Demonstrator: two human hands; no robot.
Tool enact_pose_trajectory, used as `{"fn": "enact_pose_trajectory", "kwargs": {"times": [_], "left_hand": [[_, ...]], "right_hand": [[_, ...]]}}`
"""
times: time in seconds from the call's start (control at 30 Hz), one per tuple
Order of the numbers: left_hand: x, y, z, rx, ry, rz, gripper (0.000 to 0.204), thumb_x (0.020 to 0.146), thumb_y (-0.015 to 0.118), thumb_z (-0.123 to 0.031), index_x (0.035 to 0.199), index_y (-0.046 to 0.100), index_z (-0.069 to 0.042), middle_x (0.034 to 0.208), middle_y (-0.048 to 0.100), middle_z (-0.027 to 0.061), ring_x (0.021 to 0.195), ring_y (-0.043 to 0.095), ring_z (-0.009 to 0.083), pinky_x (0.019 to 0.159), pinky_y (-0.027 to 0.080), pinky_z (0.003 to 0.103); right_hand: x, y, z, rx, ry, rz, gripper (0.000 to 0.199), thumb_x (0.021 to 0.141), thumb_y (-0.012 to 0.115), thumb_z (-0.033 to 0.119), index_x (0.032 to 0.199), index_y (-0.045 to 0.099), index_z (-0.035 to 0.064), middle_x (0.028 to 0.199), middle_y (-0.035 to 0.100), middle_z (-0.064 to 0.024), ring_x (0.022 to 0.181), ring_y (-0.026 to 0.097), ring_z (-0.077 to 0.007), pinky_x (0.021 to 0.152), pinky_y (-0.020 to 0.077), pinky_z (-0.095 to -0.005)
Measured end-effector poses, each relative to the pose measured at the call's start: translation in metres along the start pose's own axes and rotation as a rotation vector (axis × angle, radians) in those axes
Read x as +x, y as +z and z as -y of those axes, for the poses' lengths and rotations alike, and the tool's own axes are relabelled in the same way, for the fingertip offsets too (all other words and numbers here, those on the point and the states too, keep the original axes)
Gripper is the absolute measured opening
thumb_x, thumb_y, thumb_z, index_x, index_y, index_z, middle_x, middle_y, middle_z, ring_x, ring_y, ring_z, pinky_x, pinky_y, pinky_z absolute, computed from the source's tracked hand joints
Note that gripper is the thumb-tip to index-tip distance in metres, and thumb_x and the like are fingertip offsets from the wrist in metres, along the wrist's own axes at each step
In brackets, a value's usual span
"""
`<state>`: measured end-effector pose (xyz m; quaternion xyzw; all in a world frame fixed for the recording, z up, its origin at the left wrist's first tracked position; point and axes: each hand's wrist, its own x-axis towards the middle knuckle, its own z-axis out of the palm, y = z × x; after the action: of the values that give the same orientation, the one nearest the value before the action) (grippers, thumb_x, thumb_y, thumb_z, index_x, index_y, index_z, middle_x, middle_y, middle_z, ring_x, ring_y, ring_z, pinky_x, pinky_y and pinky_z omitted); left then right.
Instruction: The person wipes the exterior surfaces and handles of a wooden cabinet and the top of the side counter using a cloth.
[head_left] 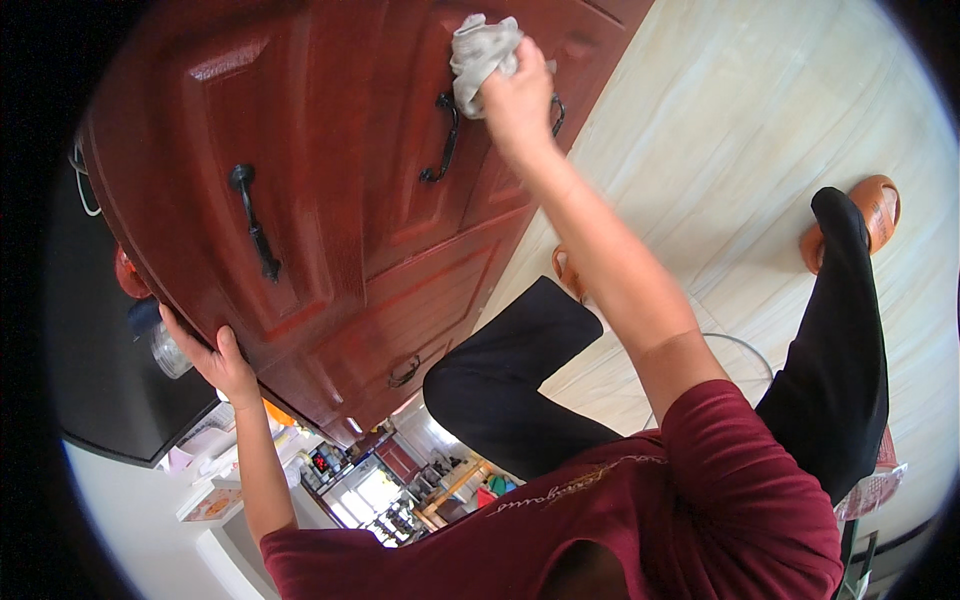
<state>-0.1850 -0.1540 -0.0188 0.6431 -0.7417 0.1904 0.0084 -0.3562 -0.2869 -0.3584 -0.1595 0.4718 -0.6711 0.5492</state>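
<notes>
My right hand (518, 105) grips a crumpled grey cloth (478, 62) against the front of a dark red wooden cabinet (330, 130). The cloth lies just above a black curved handle (447, 140), and another handle is partly hidden behind the hand. My left hand (225, 372) rests on the cabinet's top edge, its fingers stretched out and the thumb apart. Nothing shows in that hand. Between the two hands, a black handle (255, 225) is fixed to a raised door panel. A smaller handle (404, 372) sits on a lower panel.
On the black top (120, 390) stand a clear jar (170, 352) and a red object (130, 272), near my left fingers. Pale tiled floor (740, 120) runs along the cabinet. My legs in black trousers and orange slippers (875, 215) are at the right. A thin cable (745, 345) lies on the floor.
</notes>
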Motion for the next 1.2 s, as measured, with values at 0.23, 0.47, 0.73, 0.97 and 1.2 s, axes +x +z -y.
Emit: {"fn": "enact_pose_trajectory", "kwargs": {"times": [0.23,0.47,0.73,0.97,1.2], "left_hand": [[0.003,0.007,-0.002,-0.013,0.027,-0.008,0.070,0.088,0.049,-0.040,0.141,0.021,-0.004,0.145,0.025,0.0137,0.132,0.026,0.0274,0.108,0.019,0.038],[0.004,0.001,-0.001,-0.028,0.040,-0.004,0.070,0.087,0.051,-0.038,0.141,0.022,-0.004,0.145,0.026,0.0129,0.132,0.027,0.0271,0.108,0.020,0.037],[0.003,0.004,-0.003,-0.021,0.039,-0.004,0.067,0.089,0.048,-0.035,0.142,0.020,-0.004,0.146,0.024,0.0136,0.133,0.025,0.0271,0.108,0.017,0.038],[0.005,0.003,-0.002,-0.048,0.058,0.013,0.065,0.090,0.048,-0.032,0.141,0.021,-0.004,0.146,0.024,0.0130,0.133,0.025,0.0264,0.108,0.017,0.037],[0.003,0.002,0.001,0.007,0.056,0.006,0.067,0.089,0.047,-0.037,0.141,0.021,-0.004,0.145,0.025,0.0131,0.132,0.026,0.0269,0.108,0.018,0.038]], "right_hand": [[-0.115,0.001,-0.052,-0.153,-0.016,0.221,0.026,0.071,0.057,0.001,0.096,0.051,0.0027,0.099,0.047,-0.0179,0.093,0.050,-0.0351,0.081,0.0417,-0.0408],[-0.167,0.024,-0.047,-0.276,0.384,0.377,0.019,0.069,0.066,0.010,0.081,0.055,0.0001,0.083,0.055,-0.0187,0.082,0.057,-0.0336,0.076,0.0459,-0.0367],[-0.120,0.029,-0.036,0.051,0.610,0.112,0.032,0.075,0.069,0.013,0.094,0.046,0.0020,0.077,0.055,-0.0051,0.067,0.052,-0.0108,0.060,0.0452,-0.0266],[-0.188,0.023,-0.074,-0.100,0.640,0.238,0.022,0.073,0.065,0.013,0.082,0.047,0.0037,0.073,0.058,-0.0131,0.072,0.057,-0.0196,0.068,0.0462,-0.0330],[-0.098,0.011,-0.023,-0.111,0.310,0.294,0.027,0.071,0.068,0.015,0.084,0.049,0.0008,0.070,0.053,-0.0106,0.067,0.053,-0.0210,0.066,0.0445,-0.0303]]}}
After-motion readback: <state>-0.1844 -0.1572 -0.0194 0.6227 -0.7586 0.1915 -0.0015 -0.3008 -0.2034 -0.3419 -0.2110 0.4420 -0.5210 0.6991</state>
